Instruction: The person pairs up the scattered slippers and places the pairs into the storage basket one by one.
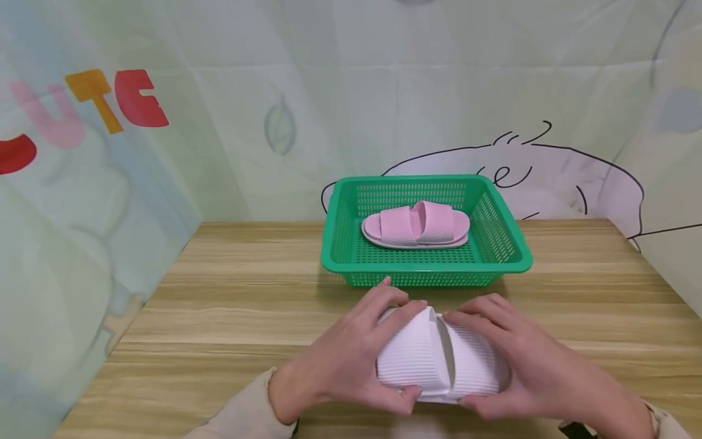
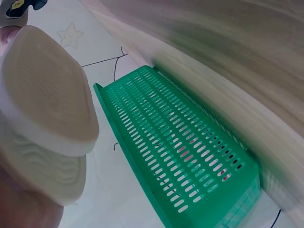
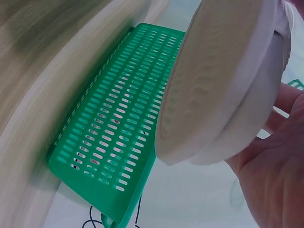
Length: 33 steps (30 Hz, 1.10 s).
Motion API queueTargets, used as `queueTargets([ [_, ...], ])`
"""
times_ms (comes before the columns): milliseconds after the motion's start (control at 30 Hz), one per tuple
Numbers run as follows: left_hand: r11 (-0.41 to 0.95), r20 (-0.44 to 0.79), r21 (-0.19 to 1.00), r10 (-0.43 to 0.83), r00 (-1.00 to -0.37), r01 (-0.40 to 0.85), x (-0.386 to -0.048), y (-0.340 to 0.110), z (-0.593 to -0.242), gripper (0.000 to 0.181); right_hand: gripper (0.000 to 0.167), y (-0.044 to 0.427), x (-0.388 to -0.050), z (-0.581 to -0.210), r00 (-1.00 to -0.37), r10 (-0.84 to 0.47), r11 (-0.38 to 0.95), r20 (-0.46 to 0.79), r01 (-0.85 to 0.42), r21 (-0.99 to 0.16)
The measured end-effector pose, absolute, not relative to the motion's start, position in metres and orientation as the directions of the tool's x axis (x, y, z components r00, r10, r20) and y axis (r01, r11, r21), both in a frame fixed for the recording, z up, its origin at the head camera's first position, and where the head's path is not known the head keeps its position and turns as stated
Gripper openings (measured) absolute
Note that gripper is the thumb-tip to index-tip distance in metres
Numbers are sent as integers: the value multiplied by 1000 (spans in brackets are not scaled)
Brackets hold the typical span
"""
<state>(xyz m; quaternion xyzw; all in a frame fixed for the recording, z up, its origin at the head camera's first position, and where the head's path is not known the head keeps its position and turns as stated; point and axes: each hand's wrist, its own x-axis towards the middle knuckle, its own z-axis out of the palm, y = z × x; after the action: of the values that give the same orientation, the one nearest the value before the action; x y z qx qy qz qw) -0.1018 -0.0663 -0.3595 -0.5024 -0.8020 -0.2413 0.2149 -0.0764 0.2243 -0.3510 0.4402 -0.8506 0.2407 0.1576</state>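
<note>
A pair of white slippers with ribbed straps is held above the near part of the table, between both hands. My left hand grips the left end, its thumb at the near side and fingers over the far side. Around the right end curl the fingers and thumb of my right hand. Both wrist views show the slippers pressed together, with pale soles and thick edges. Just beyond them stands a green plastic basket, holding a pair of pink slippers that lie lengthwise across its floor.
The wood-grain table extends to both sides of the basket. Behind it hangs a printed backdrop cloth with letters and line drawings, which also runs along the left side.
</note>
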Motion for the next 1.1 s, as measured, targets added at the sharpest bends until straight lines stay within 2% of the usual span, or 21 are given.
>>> queueTargets([
  [333, 406, 566, 139, 716, -409, 903, -102, -65, -360, 103, 93, 226, -73, -348, -614, -667, 567, 422, -786, -248],
  [667, 442, 580, 30, 723, -376, 897, -103, -70, -351, 101, 98, 232, -68, -339, -662, -642, 615, 386, -746, -255],
  [1100, 550, 516, 99, 684, -515, 829, -113, -107, -357, 99, 95, 259, -69, -333, -621, -624, 626, 475, -761, -172],
])
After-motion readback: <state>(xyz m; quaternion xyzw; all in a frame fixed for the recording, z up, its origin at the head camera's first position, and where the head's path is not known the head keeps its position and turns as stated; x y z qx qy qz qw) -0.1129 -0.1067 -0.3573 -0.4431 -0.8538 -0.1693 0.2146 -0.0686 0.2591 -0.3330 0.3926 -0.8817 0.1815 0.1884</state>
